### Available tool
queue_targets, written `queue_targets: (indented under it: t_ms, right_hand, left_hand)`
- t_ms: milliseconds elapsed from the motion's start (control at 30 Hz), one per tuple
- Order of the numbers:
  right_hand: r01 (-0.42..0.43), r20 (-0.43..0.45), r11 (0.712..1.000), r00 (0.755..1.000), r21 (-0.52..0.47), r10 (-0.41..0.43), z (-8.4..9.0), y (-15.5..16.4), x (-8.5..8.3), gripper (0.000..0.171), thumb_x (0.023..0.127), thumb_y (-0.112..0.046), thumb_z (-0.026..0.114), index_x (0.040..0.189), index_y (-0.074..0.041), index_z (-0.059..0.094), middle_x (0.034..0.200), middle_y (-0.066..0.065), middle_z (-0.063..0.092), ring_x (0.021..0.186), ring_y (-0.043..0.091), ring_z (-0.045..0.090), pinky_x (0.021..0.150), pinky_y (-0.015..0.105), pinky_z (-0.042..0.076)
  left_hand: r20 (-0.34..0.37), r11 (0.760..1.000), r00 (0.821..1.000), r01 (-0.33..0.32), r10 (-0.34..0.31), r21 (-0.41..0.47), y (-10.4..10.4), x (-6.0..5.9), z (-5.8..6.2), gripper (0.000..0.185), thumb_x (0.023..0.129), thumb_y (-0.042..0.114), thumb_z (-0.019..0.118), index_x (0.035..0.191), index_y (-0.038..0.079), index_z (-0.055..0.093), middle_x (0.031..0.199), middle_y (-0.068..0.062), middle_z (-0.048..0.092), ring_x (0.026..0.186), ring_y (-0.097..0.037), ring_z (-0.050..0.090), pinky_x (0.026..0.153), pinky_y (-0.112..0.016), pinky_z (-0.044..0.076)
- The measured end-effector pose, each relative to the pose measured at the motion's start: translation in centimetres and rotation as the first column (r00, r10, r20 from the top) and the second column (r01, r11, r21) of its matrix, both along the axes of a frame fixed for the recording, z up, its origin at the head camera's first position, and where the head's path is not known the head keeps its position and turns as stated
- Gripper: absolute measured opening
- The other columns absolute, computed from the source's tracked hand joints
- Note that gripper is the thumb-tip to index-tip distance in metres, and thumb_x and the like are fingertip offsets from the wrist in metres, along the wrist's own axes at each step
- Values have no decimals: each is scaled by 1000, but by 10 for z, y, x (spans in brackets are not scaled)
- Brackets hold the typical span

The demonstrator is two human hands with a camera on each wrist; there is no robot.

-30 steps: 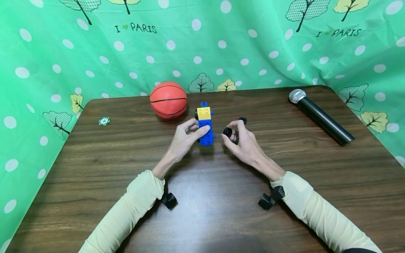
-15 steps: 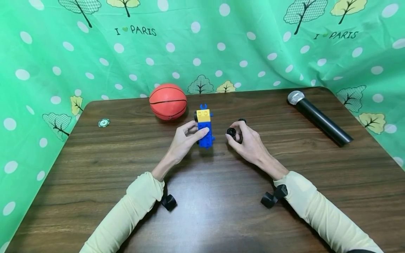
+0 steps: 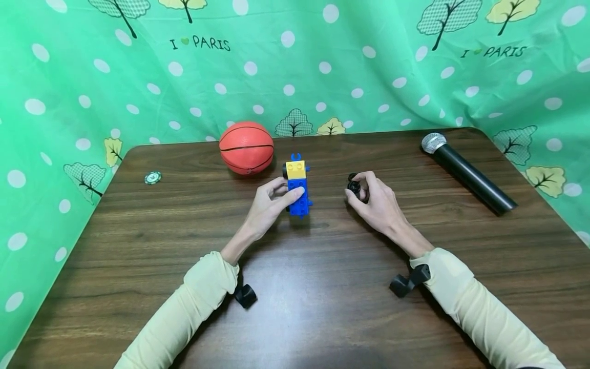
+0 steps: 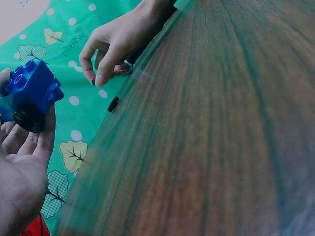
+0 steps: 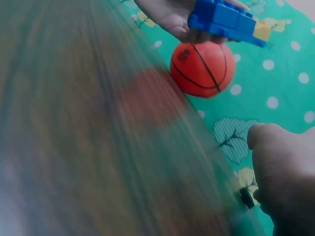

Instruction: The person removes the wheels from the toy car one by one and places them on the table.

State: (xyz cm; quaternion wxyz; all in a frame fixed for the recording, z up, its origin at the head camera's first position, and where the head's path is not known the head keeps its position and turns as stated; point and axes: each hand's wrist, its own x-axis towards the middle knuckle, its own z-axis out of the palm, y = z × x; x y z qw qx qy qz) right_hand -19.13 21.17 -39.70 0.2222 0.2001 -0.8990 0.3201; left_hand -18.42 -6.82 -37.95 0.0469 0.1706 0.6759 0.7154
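A person's left hand (image 3: 268,207) holds a yellow-and-blue plastic toy-brick vehicle (image 3: 298,183) raised over the middle of the tabletop (image 3: 295,261), a dark brown wood-grained surface. Its grip is closed on the blue section, with the thumb lying across the studded face and the other fingers behind. The yellow brick (image 3: 296,169) is at the far end, tipped by a blue plastic hook (image 3: 295,157). Along the vehicle's left side sits a black mounted wheel (image 3: 285,171); short blue pegs (image 3: 310,203) stick out on its right side. The left wrist view shows another mounted wheel near the blue end, just above the fingers.

The right hand (image 3: 380,207), well apart from the vehicle, has its grip nearly closed: thumb and fingers curl around a small round black wheel (image 3: 354,187). In the right wrist view the back of the hand hides this hold. A second loose black wheel (image 3: 352,177) lies on the tabletop just beyond the fingertips.

A red-orange basketball (image 3: 246,148) with black lines rests behind the left hand, a green-and-white round chip (image 3: 153,178) lies far to the left, and a black microphone with a silver mesh head (image 3: 472,177) lies diagonally at the right. Behind hangs a green cloth (image 3: 258,92) with white dots and printed trees.
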Motion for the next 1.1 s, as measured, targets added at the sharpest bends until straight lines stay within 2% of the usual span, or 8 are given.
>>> queue_targets:
  t_ms: [633, 1100]
  right_hand:
    - [123, 79, 991, 989, 51, -127, -3, 35, -23, 25, 98, -15, 66, 116, 0, 60, 84, 12, 55, 75, 29, 51, 69, 44, 40]
    - [136, 144, 987, 979, 92, -148, -5, 42, -33, 27, 98, -14, 64, 118, 2, 58, 85, 16, 57, 84, 37, 51, 78, 52, 41]
  left_hand:
    - [-2, 1000, 1000, 9, -9, 5, 0, 0, -1, 36, 97, 22, 68, 122, -4, 64, 107, -15, 73, 93, -19, 73, 94, -38, 55]
    - [10, 1000, 1000, 7, -7, -23, -2, -1, 0, 40, 96, 25, 68, 124, -4, 64, 110, -17, 73, 100, -28, 73, 97, -40, 55]
